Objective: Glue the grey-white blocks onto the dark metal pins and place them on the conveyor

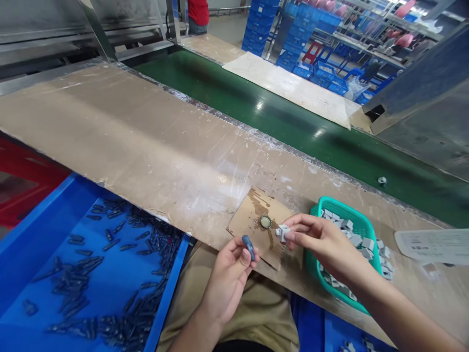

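A dark blue-grey plastic piece (pixel 248 246) is pinched between the thumb and fingers of my left hand (pixel 230 274). My right hand (pixel 315 237) holds a small light-grey block-shaped part (pixel 282 232) by its side. The two parts are apart. Between and just beyond my hands, a small round bottle cap (pixel 265 222) lies on a stained cardboard piece (pixel 252 208). Under my right forearm stands a green plastic basket (pixel 366 222) with many light-grey parts in it. Similar dark pieces (pixel 76 283) lie scattered in the blue bin (pixel 40 215) at left.
The worktable (pixel 146 132) is covered with brown board. Beyond it runs a green conveyor belt (pixel 238 98), with one grey part (pixel 382 181) on it. Loose grey parts (pixel 385 259) and a clear plastic lid (pixel 432 247) lie right of the basket. Blue crates (pixel 260 24) are stacked behind.
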`<state>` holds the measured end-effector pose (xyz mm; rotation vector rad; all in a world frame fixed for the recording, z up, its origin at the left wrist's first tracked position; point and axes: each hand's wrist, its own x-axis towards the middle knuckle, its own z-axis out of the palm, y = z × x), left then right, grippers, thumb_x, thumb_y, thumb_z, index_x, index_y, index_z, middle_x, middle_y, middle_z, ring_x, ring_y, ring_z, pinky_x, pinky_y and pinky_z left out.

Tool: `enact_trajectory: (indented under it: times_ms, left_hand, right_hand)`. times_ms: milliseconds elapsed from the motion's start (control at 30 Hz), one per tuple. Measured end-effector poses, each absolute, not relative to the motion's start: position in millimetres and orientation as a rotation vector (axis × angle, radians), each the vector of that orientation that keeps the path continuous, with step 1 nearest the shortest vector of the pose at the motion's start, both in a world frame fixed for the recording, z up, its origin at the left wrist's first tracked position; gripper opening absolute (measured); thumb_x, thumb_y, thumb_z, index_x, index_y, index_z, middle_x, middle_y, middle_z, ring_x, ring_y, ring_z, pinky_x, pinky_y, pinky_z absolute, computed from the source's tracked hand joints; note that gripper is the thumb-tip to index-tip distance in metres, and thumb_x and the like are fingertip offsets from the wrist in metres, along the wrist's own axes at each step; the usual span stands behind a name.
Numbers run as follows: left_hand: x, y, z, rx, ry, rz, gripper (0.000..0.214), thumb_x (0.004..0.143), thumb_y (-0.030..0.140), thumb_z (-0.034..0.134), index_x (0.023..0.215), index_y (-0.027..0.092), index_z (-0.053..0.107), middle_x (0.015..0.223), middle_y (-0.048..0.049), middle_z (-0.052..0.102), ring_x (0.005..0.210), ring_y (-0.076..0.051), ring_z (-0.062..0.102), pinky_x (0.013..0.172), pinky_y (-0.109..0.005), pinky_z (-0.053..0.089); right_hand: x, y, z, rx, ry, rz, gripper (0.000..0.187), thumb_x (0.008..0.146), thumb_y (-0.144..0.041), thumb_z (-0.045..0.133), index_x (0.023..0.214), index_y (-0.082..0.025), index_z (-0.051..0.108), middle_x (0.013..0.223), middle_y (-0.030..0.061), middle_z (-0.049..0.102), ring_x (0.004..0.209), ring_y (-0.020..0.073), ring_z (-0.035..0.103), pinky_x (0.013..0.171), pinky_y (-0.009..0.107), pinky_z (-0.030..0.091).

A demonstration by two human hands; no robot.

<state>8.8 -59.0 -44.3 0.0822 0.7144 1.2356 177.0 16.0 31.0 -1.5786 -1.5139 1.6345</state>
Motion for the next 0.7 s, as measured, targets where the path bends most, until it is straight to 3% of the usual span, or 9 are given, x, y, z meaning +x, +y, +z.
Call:
enact_trajectory:
  times_ms: [200,333,500,700]
  left_hand:
    - [28,-53,-39,0.283,0.842,1.352,0.022,0.067,0.021,0.079,0.08,0.016,0.062,0.072,-0.0008,0.068,0.07,-0.013,0.065,0.064,-0.021,0.055]
    - [32,-56,-48,0.784,1.067,1.649,0.013,0.074,0.009,0.07,0.078,0.021,0.066,0.079,-0.0008,0.072,0.08,-0.018,0.07,0.07,-0.03,0.059]
    - [21,-57,-58,1.569,1.074,1.953,0.045,0.072,-0.005,0.065,0.101,0.03,0.067,0.094,0.0016,0.074,0.095,-0.023,0.069,0.077,-0.038,0.061]
    - [6,-53,-47,1.953,0.915,1.819,0.051,0.074,-0.003,0.063,0.116,0.025,0.061,0.1,-0.004,0.073,0.1,-0.025,0.066,0.076,-0.035,0.061]
  right_hand:
    - [177,-7,43,-1.463,-1.19,1.94,0.023,0.072,-0.037,0.074,0.077,-0.016,0.065,0.066,0.0042,0.067,0.061,0.0135,0.061,0.064,0.026,0.05]
    - [176,-18,50,-1.433,-0.985,2.067,0.021,0.072,-0.034,0.074,0.071,-0.015,0.064,0.068,0.004,0.066,0.06,0.0136,0.064,0.061,0.026,0.051]
    - [174,-26,54,-1.461,-0.92,2.129,0.023,0.067,-0.033,0.077,0.071,-0.015,0.064,0.067,0.0061,0.069,0.059,0.015,0.066,0.06,0.027,0.053]
    - [179,-28,51,-1.45,-0.959,2.12,0.022,0.069,-0.032,0.077,0.073,-0.015,0.063,0.063,0.0058,0.07,0.058,0.0158,0.068,0.06,0.027,0.054]
